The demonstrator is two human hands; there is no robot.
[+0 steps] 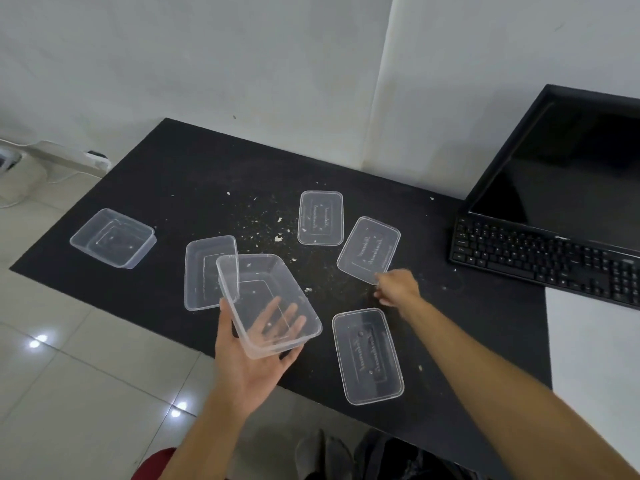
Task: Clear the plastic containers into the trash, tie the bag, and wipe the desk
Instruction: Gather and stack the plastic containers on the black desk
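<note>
Single head-worn wide-angle view, forward and down, close over the desk point(194, 174)

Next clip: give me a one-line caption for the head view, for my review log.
Left hand holds a clear container while the right hand reaches a lid on the crumb-strewn black desk.

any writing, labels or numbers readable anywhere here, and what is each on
Far lid: two lines of raised cursive script, too blurred to read.
Middle lid: same script, unreadable.
Near lid: same script, unreadable.
Keyboard: key legends too small to read.
Monitor: dark, no text visible.
Nothing can be quoted.
</note>
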